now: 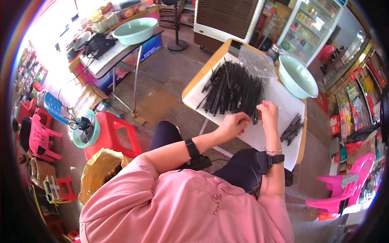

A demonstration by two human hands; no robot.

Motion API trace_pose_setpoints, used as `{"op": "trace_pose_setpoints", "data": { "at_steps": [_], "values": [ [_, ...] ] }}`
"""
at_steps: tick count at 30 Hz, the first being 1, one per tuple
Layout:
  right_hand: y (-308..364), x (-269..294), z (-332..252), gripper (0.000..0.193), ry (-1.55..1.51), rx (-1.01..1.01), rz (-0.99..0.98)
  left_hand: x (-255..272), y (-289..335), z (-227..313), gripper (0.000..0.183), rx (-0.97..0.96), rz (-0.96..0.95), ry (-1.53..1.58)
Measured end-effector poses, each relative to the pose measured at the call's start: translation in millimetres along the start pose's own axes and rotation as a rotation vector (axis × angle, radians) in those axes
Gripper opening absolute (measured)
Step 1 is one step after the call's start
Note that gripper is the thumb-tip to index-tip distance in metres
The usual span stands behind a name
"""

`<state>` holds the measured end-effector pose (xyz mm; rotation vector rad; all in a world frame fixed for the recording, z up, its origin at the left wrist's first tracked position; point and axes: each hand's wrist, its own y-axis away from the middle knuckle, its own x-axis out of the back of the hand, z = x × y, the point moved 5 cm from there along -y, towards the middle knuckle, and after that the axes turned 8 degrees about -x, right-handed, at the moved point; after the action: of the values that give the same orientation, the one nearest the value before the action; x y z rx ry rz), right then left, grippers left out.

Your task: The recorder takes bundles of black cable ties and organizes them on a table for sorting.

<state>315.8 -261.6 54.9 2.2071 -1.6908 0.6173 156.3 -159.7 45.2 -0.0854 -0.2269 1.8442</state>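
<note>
A large heap of thin black sticks [233, 89] lies on the white-topped table [279, 95] in front of me. Close to the heap's near edge, my left hand [233, 127] has its fingers curled together. Just right of it, my right hand [268, 114] is raised with thumb and fingers pinched. Anything held in either hand is too small or hidden to make out. A smaller bundle of black sticks [292, 129] rests apart, by the table's right edge. Clear plastic bags [257, 61] lie at the heap's far side.
A pale green basin [298, 77] and a dark flask [274, 52] stand at the table's far right. Behind is an air cooler [225, 20]. Left are a red stool [111, 135] with a green basket [86, 129], and a side table bearing another basin [135, 31].
</note>
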Motion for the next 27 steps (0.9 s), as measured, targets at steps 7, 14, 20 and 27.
{"op": "trace_pose_setpoints", "data": {
  "at_steps": [7,14,20,27],
  "values": [
    [69.2,-7.7,-21.4,0.034,-0.502,-0.069,-0.259,1.1,-13.9,-5.5,0.037,0.022,0.005,0.166],
    [70.8,-2.4,-7.7,0.025,-0.591,-0.095,-0.250,0.2,-17.4,-6.6,0.036,0.060,-0.029,0.020],
    [53.8,21.6,-5.2,0.025,-0.683,-0.095,-0.115,-1.8,-19.6,15.4,0.034,0.069,0.007,0.100],
    [64.8,34.4,5.1,0.023,-0.941,-0.266,-0.252,13.2,-35.0,30.7,0.031,-0.045,0.160,0.046]
  ]
}}
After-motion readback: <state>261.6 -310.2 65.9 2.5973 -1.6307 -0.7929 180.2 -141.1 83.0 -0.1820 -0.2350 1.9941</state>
